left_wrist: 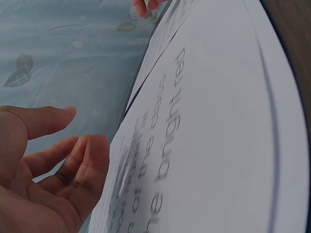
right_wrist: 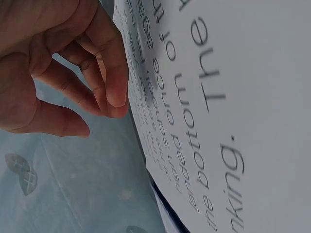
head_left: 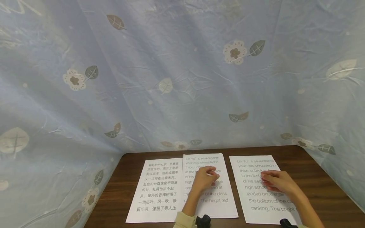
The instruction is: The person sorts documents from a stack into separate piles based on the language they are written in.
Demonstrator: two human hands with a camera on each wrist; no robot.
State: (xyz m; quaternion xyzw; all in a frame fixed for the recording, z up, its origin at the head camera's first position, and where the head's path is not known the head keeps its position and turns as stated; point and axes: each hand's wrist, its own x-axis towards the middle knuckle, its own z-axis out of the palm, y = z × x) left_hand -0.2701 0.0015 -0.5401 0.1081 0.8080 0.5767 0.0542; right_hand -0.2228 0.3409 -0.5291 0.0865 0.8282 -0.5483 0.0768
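Observation:
Over the middle sheet of English print (head_left: pixel 212 207) is my left hand (head_left: pixel 204 179), its fingers loosely bent and nothing between them. My right hand (head_left: pixel 280 182) hovers above the right sheet of English print (head_left: pixel 256 217), also holding nothing. In the left wrist view, a gap parts the thumb from the fingertips (left_wrist: pixel 99 143). The right wrist view likewise has the thumb (right_wrist: pixel 73 124) apart from the curved fingers. Both hands cover part of the text. Whether any finger touches the paper is hard to tell.
A sheet of Chinese print (head_left: pixel 155 217) lies at the left, its right edge against the middle sheet. A strip of brown wooden table (head_left: pixel 235 186) separates the middle and right sheets. Behind the table hangs a pale blue curtain (head_left: pixel 182 110) with leaves and flowers.

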